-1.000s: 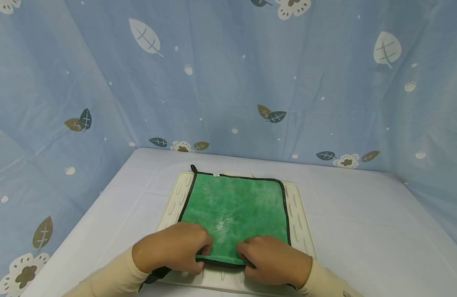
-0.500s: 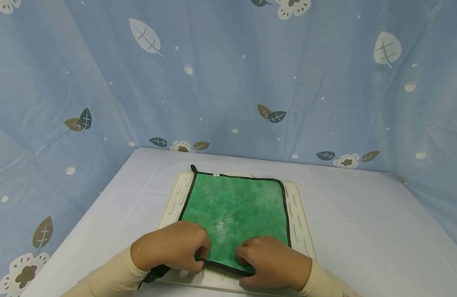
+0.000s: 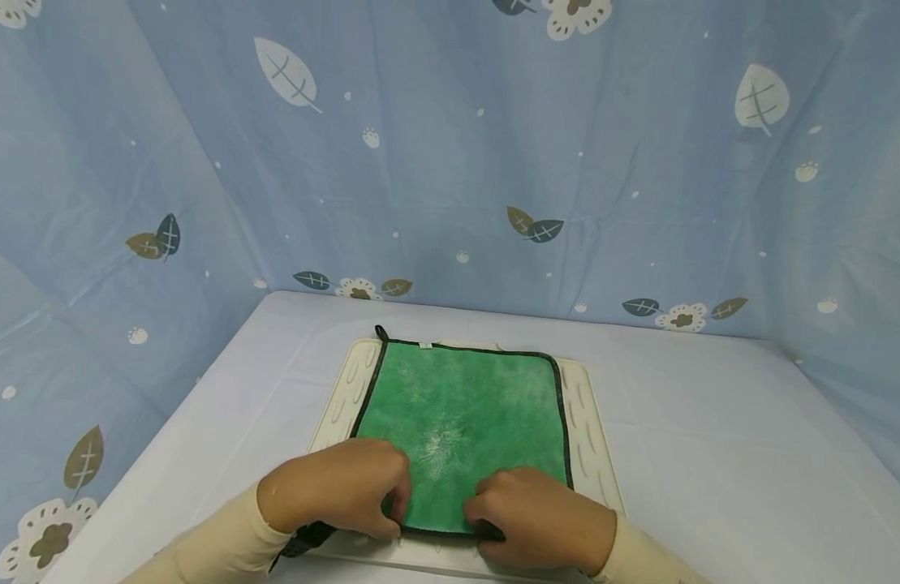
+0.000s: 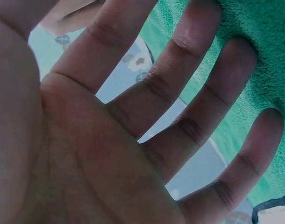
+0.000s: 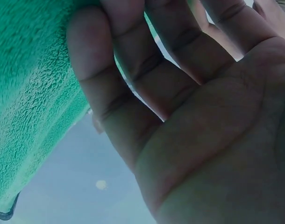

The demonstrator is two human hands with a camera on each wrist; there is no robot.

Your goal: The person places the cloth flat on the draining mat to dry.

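A green plush towel (image 3: 464, 405) with black edging lies spread over a cream ribbed mat (image 3: 592, 454). At its near edge, my left hand (image 3: 347, 487) pinches the border between thumb and bent fingers, left of the middle. To the right, my right hand (image 3: 530, 515) pinches the same border, with the dark edging between thumb and forefinger. Close up in the left wrist view, several fingertips (image 4: 238, 51) rest against the green pile (image 4: 273, 60). The right wrist view likewise has fingers (image 5: 91, 42) touching the fluffy cloth (image 5: 35, 93). Both hands partly cover the towel's near corners.
The mat sits on a white-covered table (image 3: 712, 454). A black hanging loop (image 3: 381, 332) sticks out at the towel's far left corner, with a small white label (image 3: 425, 345) beside it. Behind the table hangs a blue curtain (image 3: 450, 162) printed with leaves and flowers.
The towel's near edge, folded up between the hands a second ago, now lies straighter and lower toward me. Both hands have shifted only slightly.
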